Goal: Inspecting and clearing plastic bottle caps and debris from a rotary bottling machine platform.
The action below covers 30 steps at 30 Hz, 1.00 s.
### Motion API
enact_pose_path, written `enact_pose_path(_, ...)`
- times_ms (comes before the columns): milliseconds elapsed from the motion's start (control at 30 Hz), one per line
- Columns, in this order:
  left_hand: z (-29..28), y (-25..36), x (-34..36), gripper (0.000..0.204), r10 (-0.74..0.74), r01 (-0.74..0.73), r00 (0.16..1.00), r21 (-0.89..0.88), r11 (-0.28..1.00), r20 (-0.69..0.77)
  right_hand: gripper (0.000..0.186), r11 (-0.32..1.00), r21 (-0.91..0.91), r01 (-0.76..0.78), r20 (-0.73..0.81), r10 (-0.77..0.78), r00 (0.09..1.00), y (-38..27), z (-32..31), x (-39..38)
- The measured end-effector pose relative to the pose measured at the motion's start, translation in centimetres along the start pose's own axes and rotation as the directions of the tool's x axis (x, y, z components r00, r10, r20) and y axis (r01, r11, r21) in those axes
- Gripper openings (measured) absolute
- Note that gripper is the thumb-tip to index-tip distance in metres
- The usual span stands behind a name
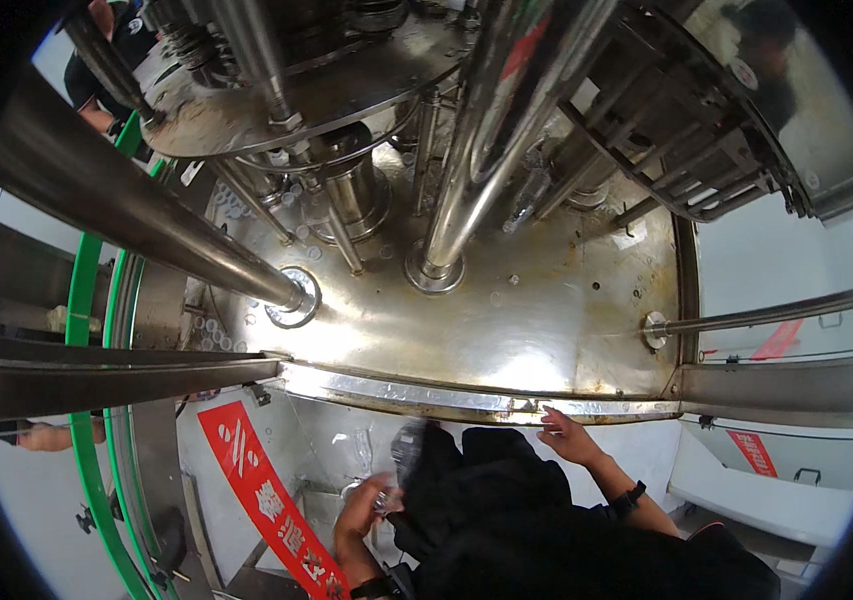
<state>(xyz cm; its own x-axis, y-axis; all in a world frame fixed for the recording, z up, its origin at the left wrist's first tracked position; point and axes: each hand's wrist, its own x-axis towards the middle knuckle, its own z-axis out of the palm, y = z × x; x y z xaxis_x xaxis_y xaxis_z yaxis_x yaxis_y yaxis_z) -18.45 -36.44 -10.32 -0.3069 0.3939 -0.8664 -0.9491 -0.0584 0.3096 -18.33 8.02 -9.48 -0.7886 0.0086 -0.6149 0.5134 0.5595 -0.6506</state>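
Note:
My left hand (366,507) is low, left of my dark-clothed legs, its fingers curled round a clear plastic bottle (386,499), mostly hidden by the hand. Just beyond it, another clear bottle (362,452) shows against the white surface below. A blurred grey, see-through-looking shape (407,447) sits beside my knee; I cannot make out what it is. My right hand (567,438), fingers apart and nothing in them, is at the front rim (466,397) of the metal machine bed; whether it touches the rim I cannot tell.
Thick steel columns (466,170) rise from the stained metal bed (546,310). A clear bottle (528,198) and several clear caps or rings (211,333) lie on it. Green rails (83,330) and a red banner (266,490) are at left. Another person's arm (96,115) shows far left.

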Motion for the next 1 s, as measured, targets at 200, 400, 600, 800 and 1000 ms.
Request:
enact_pose_path(200, 0.2, -6.4, 8.7, 0.077, -0.188, -0.524, 0.776, -0.782, 0.338, -0.602, 0.066, 0.994, -0.111, 0.024, -0.019, -0.026, 0.999, 1.8, 0.7, -0.2)
enact_pose_path(400, 3.3, -0.9, 8.5, 0.060, 0.288, -0.519, 0.702, -0.190, 0.833, -0.651, 0.063, 0.985, -0.120, 0.122, 0.006, -0.122, 0.992, -0.4, 0.2, 1.5)
enact_pose_path(600, 1.7, 10.1, 14.5, 0.076, 0.209, -0.609, 0.437, -0.117, 0.785, -0.875, 0.055, 0.779, -0.590, 0.214, 0.051, -0.228, 0.972, -3.0, 0.0, 7.4)
enact_pose_path(800, 0.8, 16.9, 18.0, 0.068, 0.062, -0.511, -0.015, 0.061, 0.857, -0.998, 0.043, 0.836, -0.427, 0.344, 0.408, -0.162, 0.899, -12.6, 2.6, 14.7)
enact_pose_path(1000, 2.2, 17.9, 18.2, 0.061, 0.059, -0.239, -0.245, 0.119, 0.964, -0.968, 0.042, 0.720, -0.120, 0.683, 0.329, -0.621, 0.712, -23.4, 11.6, 26.7)
